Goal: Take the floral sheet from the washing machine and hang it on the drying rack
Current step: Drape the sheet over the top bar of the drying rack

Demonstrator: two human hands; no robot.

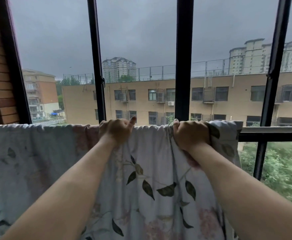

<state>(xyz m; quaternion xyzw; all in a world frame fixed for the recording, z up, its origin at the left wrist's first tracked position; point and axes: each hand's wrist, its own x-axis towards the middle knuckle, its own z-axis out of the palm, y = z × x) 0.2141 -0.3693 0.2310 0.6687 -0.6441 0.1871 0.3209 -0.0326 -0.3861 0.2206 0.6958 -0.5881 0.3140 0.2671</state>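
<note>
On the drying-rack rail (271,129): floral sheet (150,170) draped over, long axis left-right.
My left grip (115,131): curled over the sheet's top fold.
My right grip (191,134): clenched on bunched fabric, nearer the bare rail.
Next: probably spread rightward.

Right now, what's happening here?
A person is hanging a floral sheet over a rail by the window. The left hand and right hand both grip the sheet at its top fold. It is already draped over the rail, bunched under the right hand, with bare rail beyond.
</note>
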